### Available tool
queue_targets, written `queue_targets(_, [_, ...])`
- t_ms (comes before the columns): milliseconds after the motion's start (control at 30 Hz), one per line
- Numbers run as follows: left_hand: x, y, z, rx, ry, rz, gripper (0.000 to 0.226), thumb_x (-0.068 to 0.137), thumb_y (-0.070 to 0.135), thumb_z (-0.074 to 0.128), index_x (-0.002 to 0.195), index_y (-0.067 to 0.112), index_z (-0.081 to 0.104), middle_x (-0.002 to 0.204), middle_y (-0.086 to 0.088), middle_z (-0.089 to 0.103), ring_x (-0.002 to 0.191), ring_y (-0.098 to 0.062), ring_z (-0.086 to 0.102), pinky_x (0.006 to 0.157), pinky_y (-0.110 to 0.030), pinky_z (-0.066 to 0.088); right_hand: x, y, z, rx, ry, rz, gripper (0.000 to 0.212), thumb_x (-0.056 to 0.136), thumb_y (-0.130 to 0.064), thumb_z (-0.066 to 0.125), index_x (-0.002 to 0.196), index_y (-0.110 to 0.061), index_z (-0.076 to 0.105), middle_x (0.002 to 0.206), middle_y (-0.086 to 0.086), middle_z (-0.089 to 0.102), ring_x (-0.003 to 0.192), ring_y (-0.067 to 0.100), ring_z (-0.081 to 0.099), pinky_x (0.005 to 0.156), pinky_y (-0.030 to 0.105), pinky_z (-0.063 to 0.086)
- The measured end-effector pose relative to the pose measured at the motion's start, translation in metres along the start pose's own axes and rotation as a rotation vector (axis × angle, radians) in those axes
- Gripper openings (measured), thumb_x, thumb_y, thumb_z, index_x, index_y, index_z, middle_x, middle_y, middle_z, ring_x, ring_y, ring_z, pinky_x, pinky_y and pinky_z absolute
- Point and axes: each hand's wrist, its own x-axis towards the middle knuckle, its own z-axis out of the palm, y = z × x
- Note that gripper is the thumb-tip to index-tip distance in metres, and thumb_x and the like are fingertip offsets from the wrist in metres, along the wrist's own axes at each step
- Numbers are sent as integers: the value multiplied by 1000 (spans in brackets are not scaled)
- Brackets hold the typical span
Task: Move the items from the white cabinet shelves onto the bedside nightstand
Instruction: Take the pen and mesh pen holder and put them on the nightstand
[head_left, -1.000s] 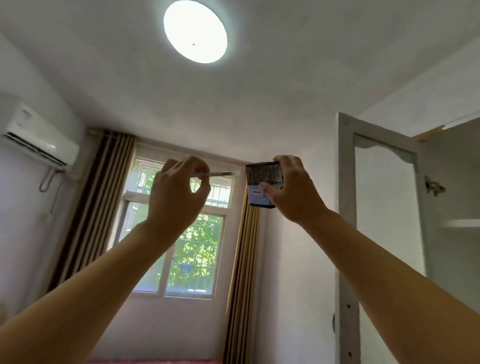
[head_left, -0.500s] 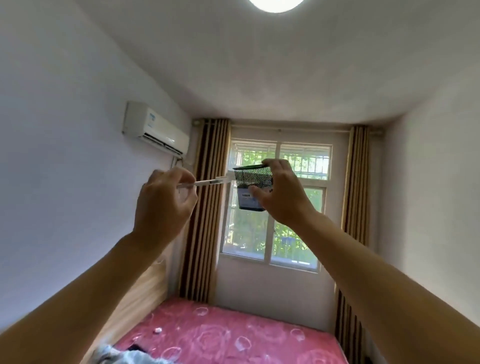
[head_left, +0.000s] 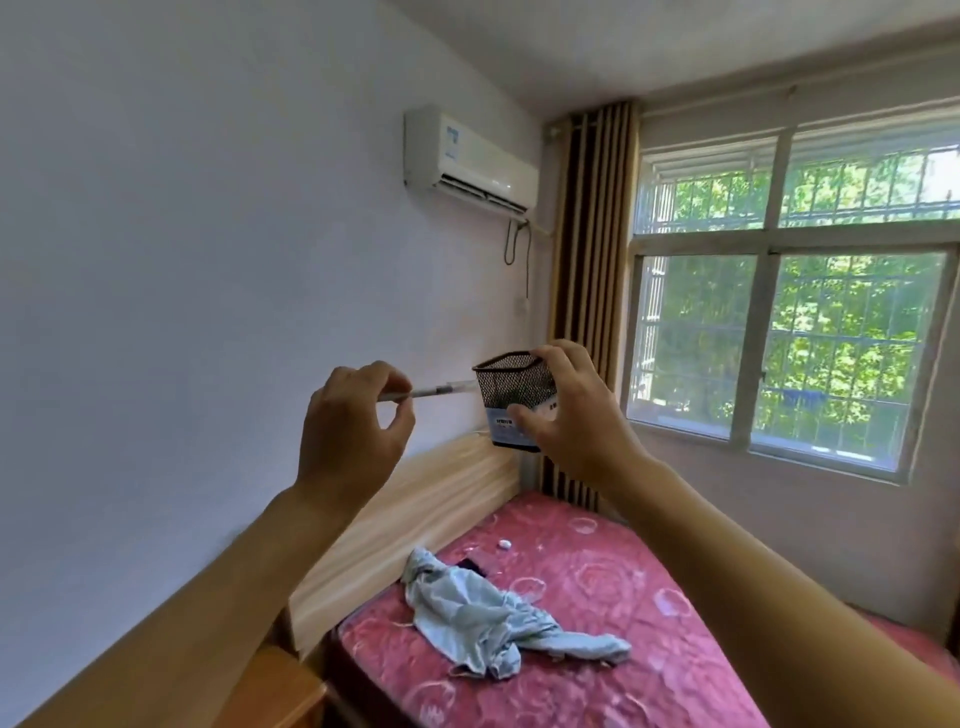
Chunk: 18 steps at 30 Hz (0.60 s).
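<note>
My right hand (head_left: 576, 415) grips a black mesh pen holder (head_left: 514, 395) with a white and blue label on its lower half, held up in the air at chest height. My left hand (head_left: 353, 426) pinches a thin clear pen (head_left: 441, 389) that lies level, its tip pointing at the holder's left rim. A corner of the wooden nightstand (head_left: 291, 691) shows at the bottom left, beside the bed and below my left forearm. The white cabinet is out of view.
A bed with a pink patterned mattress (head_left: 571, 623) and a light wooden headboard (head_left: 415, 525) stands ahead. A crumpled pale blue cloth (head_left: 483, 623) and a small white object (head_left: 505, 544) lie on it. A window (head_left: 779, 332), striped curtain (head_left: 592, 260) and air conditioner (head_left: 467, 161) are behind.
My view has swung left and down from the ceiling and cabinet door to the bed and nightstand corner. Both hands keep their hold on the pen and the holder.
</note>
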Motion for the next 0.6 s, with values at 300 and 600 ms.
queue_targets(300, [-72,-42,1,188,-96,-145,14,90,13,76,101,19,69,92,6,70,90,-20,63,81,-47,56,-43,27,109,229,-149,34,69,87,-26,82,146,-10,49,150,7,42,130,22,51,107,6,26])
queue_targets(600, [-144,-111,-14,256,-122,-371,9,91,14,75,98,17,69,91,1,67,89,-19,62,77,-40,55,-69,10,213,412,-194,40,68,83,-20,84,143,-9,53,147,5,45,131,18,49,108,9,29])
